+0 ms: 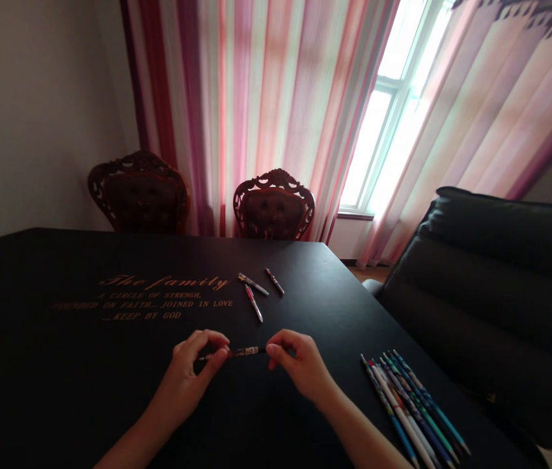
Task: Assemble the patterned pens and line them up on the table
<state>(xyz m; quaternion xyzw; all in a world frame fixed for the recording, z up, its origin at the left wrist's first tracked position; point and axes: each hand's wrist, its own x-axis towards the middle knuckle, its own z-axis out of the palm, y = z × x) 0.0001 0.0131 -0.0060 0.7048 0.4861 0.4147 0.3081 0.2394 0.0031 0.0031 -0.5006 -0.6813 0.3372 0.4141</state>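
Note:
A thin pen [243, 352] lies level between my two hands just above the black table [61, 365]. My left hand [193, 372] pinches its left end with thumb and fingertips. My right hand [298, 365] pinches its right end, fingers curled. Beyond them, three loose pens lie on the table: one [253, 303] red and white, one [252, 284] greyish, one [274, 281] dark. A row of several patterned pens [410, 410] lies side by side to the right of my right forearm.
The tabletop bears gold lettering [159, 296] at its middle. Two carved wooden chairs [275, 205] [138, 192] stand at the far edge before striped curtains. A black padded chair [491, 293] sits close at the right. A bright window [393, 98] is behind.

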